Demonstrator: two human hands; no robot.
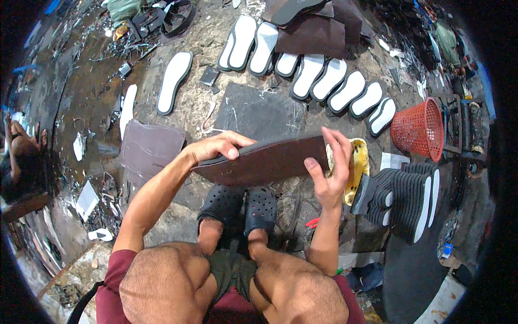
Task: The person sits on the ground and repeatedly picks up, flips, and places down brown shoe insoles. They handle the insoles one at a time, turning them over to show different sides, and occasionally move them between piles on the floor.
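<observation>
A dark brown sheet [264,164] with a black layer along its upper edge is held tilted above my feet. My left hand [216,148] grips its left end, thumb on top and the other fingers underneath, mostly hidden. At the right end, my right hand [332,175] has its thumb against the brown face and its fingers round the edge. Beyond the sheet lies a flat dark grey slab [259,110] on the floor. Just right of my right hand is a yellow, worn, sole-shaped piece [356,170].
White-topped soles [347,92] lie in a curved row beyond the slab, near brown sheets [310,38]. At right stand a red perforated basket [415,129] and stacked black soles [413,200]. Another brown sheet [151,148] lies left. Scraps litter the floor; another person [21,146] is far left.
</observation>
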